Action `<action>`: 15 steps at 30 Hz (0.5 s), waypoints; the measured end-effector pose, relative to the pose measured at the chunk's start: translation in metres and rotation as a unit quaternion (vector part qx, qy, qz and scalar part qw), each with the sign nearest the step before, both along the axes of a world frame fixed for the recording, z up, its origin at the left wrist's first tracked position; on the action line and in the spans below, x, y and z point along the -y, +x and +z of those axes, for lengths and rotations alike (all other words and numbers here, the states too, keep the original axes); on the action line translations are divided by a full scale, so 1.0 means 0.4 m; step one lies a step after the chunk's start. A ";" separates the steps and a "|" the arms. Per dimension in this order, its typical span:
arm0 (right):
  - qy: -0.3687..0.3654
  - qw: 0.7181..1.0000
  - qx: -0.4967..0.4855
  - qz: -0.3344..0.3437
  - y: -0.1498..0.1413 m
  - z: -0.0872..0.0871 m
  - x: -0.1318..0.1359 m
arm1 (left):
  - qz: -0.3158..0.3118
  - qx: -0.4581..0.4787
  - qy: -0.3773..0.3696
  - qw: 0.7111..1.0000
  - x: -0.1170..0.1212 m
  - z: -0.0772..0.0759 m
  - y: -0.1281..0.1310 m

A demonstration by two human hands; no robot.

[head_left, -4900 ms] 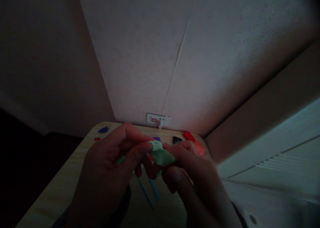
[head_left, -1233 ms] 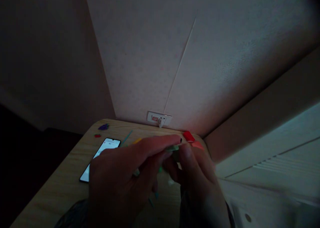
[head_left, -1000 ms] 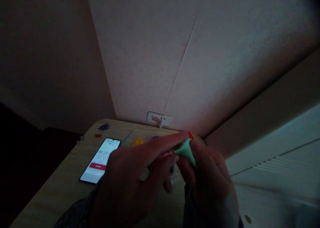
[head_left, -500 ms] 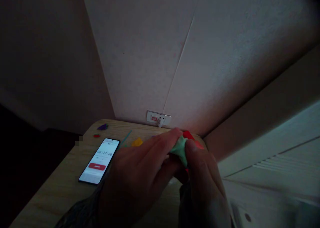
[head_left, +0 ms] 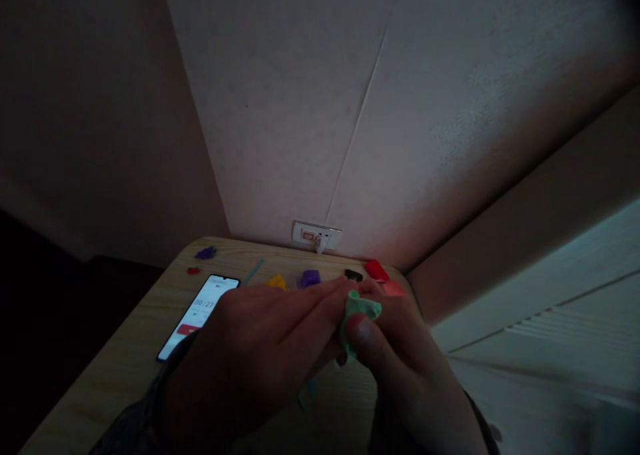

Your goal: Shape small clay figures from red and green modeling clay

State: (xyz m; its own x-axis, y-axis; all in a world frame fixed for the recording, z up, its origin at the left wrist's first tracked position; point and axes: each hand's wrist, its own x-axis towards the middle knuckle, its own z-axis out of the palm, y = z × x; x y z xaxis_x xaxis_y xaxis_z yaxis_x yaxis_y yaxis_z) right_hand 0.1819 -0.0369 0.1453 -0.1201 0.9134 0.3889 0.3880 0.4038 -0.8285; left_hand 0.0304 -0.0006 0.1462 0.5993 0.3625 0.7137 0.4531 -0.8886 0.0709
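Between my two hands is a piece of pale green modelling clay [head_left: 359, 308], thin and pulled out of shape, with its lower part hidden by the fingers. My left hand [head_left: 285, 332] is closed, its fingertips against the clay's left side. The thumb of my right hand [head_left: 410, 355] presses the clay from the near side, while the right fingers reach behind it. Both hands are just above the wooden table [head_left: 125, 335]. Under my left hand, small blue pieces [head_left: 306, 395] show dimly.
A lit phone [head_left: 197, 312] with a running timer lies on the left. Behind it are a purple grape-like piece [head_left: 205, 252] and a small red piece [head_left: 193, 270]. A blue stick [head_left: 253, 271], yellow [head_left: 277, 282], purple [head_left: 310, 278], black [head_left: 353, 275] and red [head_left: 375, 270] lumps lie near the wall socket [head_left: 317, 236].
Both hands have shifted down a little, uncovering the purple and black lumps. The green clay has turned and changed shape between the fingers. My left hand now covers part of the phone.
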 end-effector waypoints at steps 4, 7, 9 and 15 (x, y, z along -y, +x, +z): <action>-0.025 0.998 0.040 -0.029 0.018 0.007 -0.009 | 0.004 -0.013 -0.015 1.000 0.005 0.002 0.006; -0.034 0.996 0.054 -0.057 0.019 0.007 -0.010 | 0.012 -0.001 -0.022 1.000 0.005 0.001 0.010; -0.012 0.998 0.046 -0.041 0.016 0.003 -0.005 | 0.008 0.004 -0.045 0.999 0.005 0.001 0.012; 0.090 0.990 -0.019 -0.104 0.013 -0.024 0.012 | -0.033 0.020 -0.153 0.988 0.007 0.009 0.017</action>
